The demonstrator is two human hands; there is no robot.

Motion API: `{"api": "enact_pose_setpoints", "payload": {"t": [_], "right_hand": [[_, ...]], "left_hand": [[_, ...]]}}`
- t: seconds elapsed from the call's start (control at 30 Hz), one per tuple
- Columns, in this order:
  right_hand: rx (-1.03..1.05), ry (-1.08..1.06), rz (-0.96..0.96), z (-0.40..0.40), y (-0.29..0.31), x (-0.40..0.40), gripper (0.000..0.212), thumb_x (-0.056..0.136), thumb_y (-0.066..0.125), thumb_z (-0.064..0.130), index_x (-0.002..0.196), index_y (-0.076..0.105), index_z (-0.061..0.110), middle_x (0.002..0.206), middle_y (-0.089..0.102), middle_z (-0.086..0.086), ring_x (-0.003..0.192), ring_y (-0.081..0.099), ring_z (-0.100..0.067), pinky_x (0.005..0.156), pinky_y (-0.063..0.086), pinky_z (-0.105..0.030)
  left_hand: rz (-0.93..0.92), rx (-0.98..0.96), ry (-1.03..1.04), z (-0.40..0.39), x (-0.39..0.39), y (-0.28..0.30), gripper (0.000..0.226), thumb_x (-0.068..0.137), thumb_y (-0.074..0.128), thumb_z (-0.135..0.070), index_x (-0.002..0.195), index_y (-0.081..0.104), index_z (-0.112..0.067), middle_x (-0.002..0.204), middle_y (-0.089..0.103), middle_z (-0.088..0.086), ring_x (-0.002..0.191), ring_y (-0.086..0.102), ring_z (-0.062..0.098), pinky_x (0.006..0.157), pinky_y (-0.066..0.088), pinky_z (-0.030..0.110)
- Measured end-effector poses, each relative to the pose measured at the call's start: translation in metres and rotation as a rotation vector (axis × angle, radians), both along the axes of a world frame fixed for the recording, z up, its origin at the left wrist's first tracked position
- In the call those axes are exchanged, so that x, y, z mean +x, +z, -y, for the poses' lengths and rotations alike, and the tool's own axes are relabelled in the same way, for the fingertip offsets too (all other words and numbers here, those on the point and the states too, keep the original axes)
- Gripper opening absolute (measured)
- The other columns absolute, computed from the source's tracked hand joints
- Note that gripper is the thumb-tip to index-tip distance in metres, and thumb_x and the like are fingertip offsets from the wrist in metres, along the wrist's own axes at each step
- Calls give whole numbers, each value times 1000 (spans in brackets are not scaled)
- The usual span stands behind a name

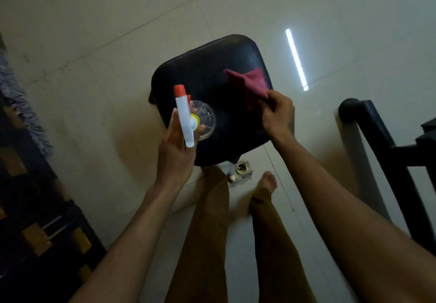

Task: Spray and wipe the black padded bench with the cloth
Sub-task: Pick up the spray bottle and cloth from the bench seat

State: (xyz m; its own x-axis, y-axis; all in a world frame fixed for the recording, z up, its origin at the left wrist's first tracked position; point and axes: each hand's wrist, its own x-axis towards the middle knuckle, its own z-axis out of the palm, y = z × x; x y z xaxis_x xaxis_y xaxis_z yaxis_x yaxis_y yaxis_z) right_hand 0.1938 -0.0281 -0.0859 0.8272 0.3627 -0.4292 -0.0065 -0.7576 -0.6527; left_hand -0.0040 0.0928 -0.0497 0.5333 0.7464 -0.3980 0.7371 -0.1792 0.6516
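Observation:
The black padded bench point(200, 71) stands on the pale tiled floor at the centre of the view. My left hand point(175, 151) grips a spray bottle point(185, 116) above the bench's near left part; its white head with an orange nozzle points away from me, and its clear body shows beneath. My right hand point(279, 116) holds a dark red cloth point(251, 84) by one end, and the rest of the cloth lies spread on the bench's right side. My legs and bare feet are below the bench.
A black metal frame point(382, 142) with a round end stands at the right. Dark patterned fabric and a grey fringe point(26, 109) fill the left edge. Small metal fittings point(240, 170) lie on the floor by my feet. A bright light strip reflects on the tiles point(296, 59).

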Motion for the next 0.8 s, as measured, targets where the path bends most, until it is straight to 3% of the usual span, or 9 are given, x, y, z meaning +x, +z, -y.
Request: {"api": "enact_pose_setpoints", "payload": {"t": [0.07,0.13,0.2,0.27,0.37,0.53,0.63,0.7,0.8], "right_hand": [[75,-156,-105,28,12,-2,18,100,55,13,108,71,18,95,73,-5,85,71,-22,72,61,-40],[163,-275,-188,55,25,-8,15,103,52,11,104,67,14,84,70,-10,67,71,-23,54,60,-37],[187,-386,-194,90,37,-12,15,104,51,11,103,65,11,77,68,-4,57,67,-11,48,55,-23],[200,-491,-196,128,45,-14,16,104,50,12,107,65,9,79,68,0,60,68,-7,51,54,-17],[231,-632,-204,193,55,-18,16,105,50,16,109,66,16,92,72,-4,77,74,-12,64,61,-27],[297,-861,-129,307,72,-21,15,104,52,21,100,66,25,97,71,-2,94,71,-17,78,61,-31],[364,-1008,-74,380,83,-28,16,104,51,19,97,63,25,93,70,4,89,71,-8,70,59,-20],[386,-1112,-41,429,85,-34,17,104,52,20,95,63,28,93,70,8,87,71,-5,72,59,-21],[382,-1250,-17,506,84,-43,16,103,53,22,96,63,32,93,70,11,87,71,-4,70,59,-20]], "left_hand": [[30,-54,-19,13,9,9,42,101,60,-15,138,53,4,117,64,11,104,60,20,70,33,-4],[91,-77,-61,21,20,19,44,101,60,-17,138,52,4,126,65,13,118,62,17,80,37,1],[144,-116,-111,39,41,32,35,102,59,-14,134,53,-2,112,62,-11,106,56,-18,82,40,1],[173,-142,-175,63,60,43,25,103,57,-12,127,53,-19,100,54,-22,92,53,-25,75,41,-1],[203,-189,-309,110,87,60,29,102,58,-14,109,52,-41,92,57,-18,87,56,-19,75,44,3],[204,-233,-538,214,124,81,32,101,61,-14,90,48,-41,83,55,-13,78,57,-15,69,45,6],[196,-237,-695,288,142,84,32,103,59,-14,96,47,-43,89,54,-18,85,55,-20,75,44,2],[215,-234,-784,338,150,85,26,104,58,-15,113,52,-39,100,58,-21,93,56,-20,80,47,5],[223,-288,-869,415,156,85,39,101,59,-18,139,52,-8,120,61,-6,104,56,-17,89,49,7]]}}
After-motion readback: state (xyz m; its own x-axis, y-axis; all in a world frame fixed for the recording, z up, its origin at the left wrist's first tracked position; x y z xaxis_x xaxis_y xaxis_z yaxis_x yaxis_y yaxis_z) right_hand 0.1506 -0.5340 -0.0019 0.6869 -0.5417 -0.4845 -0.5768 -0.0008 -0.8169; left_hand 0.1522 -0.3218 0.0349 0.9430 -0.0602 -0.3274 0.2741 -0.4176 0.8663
